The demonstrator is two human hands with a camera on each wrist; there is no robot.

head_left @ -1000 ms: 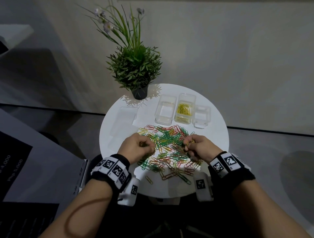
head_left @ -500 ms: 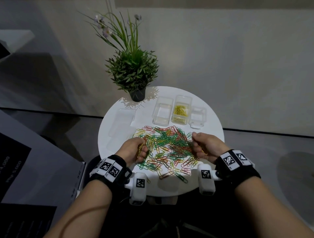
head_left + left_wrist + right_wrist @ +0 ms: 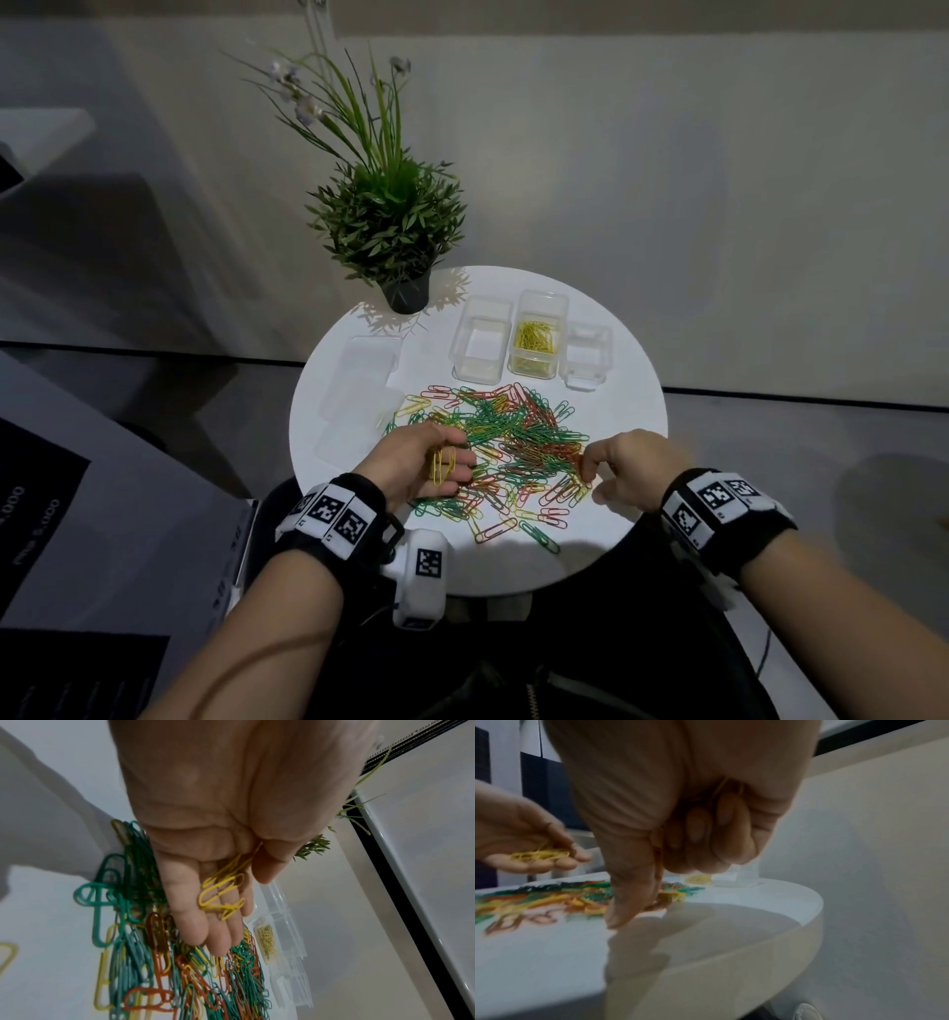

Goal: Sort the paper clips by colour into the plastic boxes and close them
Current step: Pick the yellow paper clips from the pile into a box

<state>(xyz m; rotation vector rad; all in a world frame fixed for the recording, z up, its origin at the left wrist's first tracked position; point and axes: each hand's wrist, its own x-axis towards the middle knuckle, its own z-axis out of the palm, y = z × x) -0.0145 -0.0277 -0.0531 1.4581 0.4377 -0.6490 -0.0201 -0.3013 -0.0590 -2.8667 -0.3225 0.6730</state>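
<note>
The left hand (image 3: 436, 465) is turned palm up over the near left edge of the pile of paper clips (image 3: 506, 447), fingers nearly straight and loosely together, with a few yellow clips (image 3: 222, 894) lying across them (the thumb hangs beside them without clamping down). The right hand (image 3: 624, 470) sits at the pile's right edge with three fingers curled into the palm over what looks like a few yellow clips tucked inside (image 3: 727, 787), only thin yellow wire showing there. Its thumb (image 3: 628, 894) and forefinger reach down to the clips at the table (image 3: 616, 411); whether they already pinch one is too blurred to tell.

The pile, a tangle of green, red and yellow, lies on the round white table between the two hands and spreads away from them. Beyond the pile, past the fingertips, stand three clear plastic boxes in a row: an empty box (image 3: 482, 342) ahead of the left hand, a box holding yellow clips (image 3: 536, 336) in the middle, and a smaller box (image 3: 588, 357) ahead of the right hand. Clear lids (image 3: 362, 375) lie flat beyond the left hand, to its outer side. A potted plant (image 3: 390, 226) stands farther off, past the lids.
</note>
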